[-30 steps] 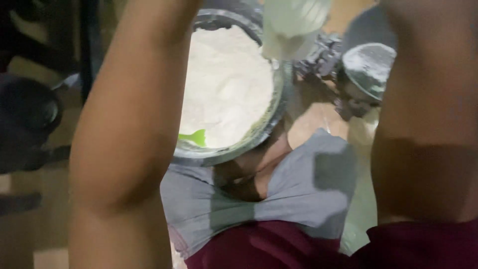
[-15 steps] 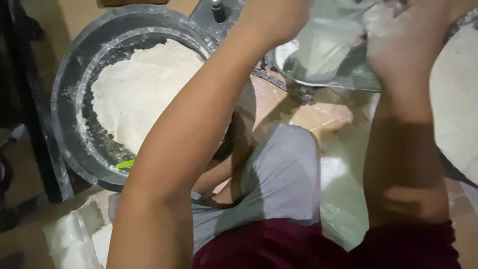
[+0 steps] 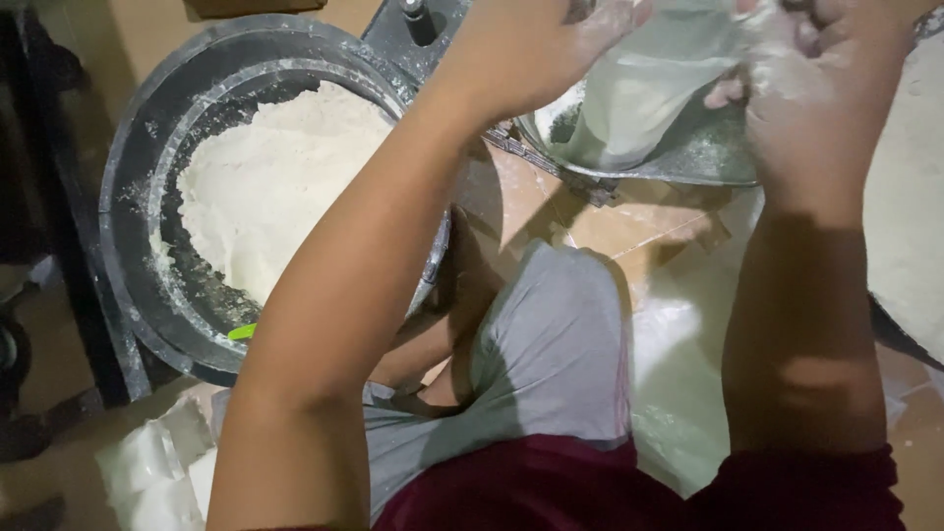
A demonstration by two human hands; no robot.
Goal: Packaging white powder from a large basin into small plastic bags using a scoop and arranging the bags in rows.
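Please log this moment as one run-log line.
left hand: grips plastic bag | right hand: grips bag | bag: over metal bowl | flour basin: left

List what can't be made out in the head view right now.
- Left hand: fingertips cut by the top edge; grip unclear.
- Right hand: fingers buried in the pale bag; grip unclear.
- Bag contents: hidden by its cloudy film.
- Metal pan: inside covered by the bag.
- Big flour bowl: near side hidden by the left forearm.
- Flour pile at right: cut by the frame edge.
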